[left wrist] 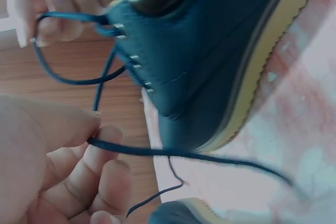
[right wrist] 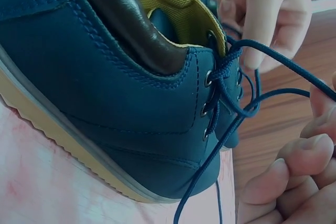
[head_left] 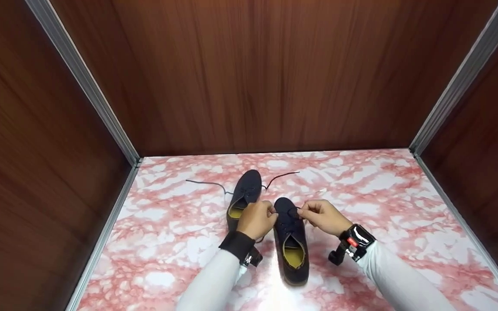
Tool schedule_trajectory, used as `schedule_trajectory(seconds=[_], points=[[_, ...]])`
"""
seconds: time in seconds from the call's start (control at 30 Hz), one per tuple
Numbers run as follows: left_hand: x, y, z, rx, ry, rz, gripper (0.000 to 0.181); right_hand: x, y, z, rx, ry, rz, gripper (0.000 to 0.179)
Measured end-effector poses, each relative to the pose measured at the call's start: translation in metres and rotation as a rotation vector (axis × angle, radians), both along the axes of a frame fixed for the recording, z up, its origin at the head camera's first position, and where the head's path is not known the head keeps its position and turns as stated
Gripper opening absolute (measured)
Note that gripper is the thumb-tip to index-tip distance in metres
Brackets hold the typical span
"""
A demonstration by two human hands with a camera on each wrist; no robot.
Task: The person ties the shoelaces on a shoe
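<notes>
A dark blue lace-up shoe [head_left: 284, 204] with a yellow lining stands on the pink-and-white surface, toe pointing away from me. My left hand [head_left: 257, 218], on the shoe's left, pinches one shoelace [left wrist: 142, 151] between thumb and forefinger; the lace's tail trails off past the fingers. On the other side, my right hand [head_left: 326, 217] pinches a bent loop of lace [left wrist: 68, 81]. In the right wrist view, both strands of the loop [right wrist: 286, 66] run from the top eyelets into the right fingertips, and the laces cross over the shoe's front.
A second matching shoe [head_left: 249, 179] stands to the left and slightly farther off, its loose laces [head_left: 205, 182] spread to both sides. My left hand partly covers its heel. Brown wood-grain panels [head_left: 249, 77] with metal corner strips [head_left: 97, 93] enclose the marbled surface [head_left: 158, 242].
</notes>
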State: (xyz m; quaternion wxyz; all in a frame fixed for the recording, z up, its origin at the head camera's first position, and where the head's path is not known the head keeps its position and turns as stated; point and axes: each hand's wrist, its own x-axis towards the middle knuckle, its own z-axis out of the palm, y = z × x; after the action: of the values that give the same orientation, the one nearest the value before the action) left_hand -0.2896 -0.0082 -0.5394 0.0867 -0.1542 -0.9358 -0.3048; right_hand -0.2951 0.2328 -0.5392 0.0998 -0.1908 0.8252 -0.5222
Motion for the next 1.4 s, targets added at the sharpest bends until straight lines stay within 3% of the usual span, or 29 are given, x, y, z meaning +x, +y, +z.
schedule_trajectory(seconds=[0.37, 0.6, 0.8, 1.07, 1.17, 1.27, 1.4], points=[[0.004, -0.019, 0.012, 0.153, -0.202, -0.02, 0.017, 0.0, 0.001, 0.0, 0.033, 0.018, -0.029, 0.034], [0.006, -0.026, 0.015, 0.345, -0.366, -0.079, 0.015, -0.002, 0.003, 0.0, 0.041, 0.027, -0.045, 0.029], [0.011, -0.019, 0.017, 0.602, -0.519, -0.121, 0.012, -0.004, 0.003, 0.002, 0.048, 0.03, -0.03, 0.029], [0.023, 0.008, 0.009, 1.026, -0.761, -0.09, 0.012, -0.006, 0.002, 0.004, 0.074, 0.024, -0.022, 0.032], [0.028, 0.017, 0.003, 1.133, -0.827, -0.091, 0.017, -0.006, 0.003, 0.004, 0.083, 0.017, -0.018, 0.031], [0.032, 0.022, -0.001, 1.117, -0.858, -0.089, 0.019, -0.005, 0.004, 0.006, 0.082, 0.009, -0.015, 0.03], [0.034, 0.023, -0.002, 0.978, -0.807, -0.076, 0.023, -0.004, 0.005, 0.006, 0.078, 0.014, -0.019, 0.029]])
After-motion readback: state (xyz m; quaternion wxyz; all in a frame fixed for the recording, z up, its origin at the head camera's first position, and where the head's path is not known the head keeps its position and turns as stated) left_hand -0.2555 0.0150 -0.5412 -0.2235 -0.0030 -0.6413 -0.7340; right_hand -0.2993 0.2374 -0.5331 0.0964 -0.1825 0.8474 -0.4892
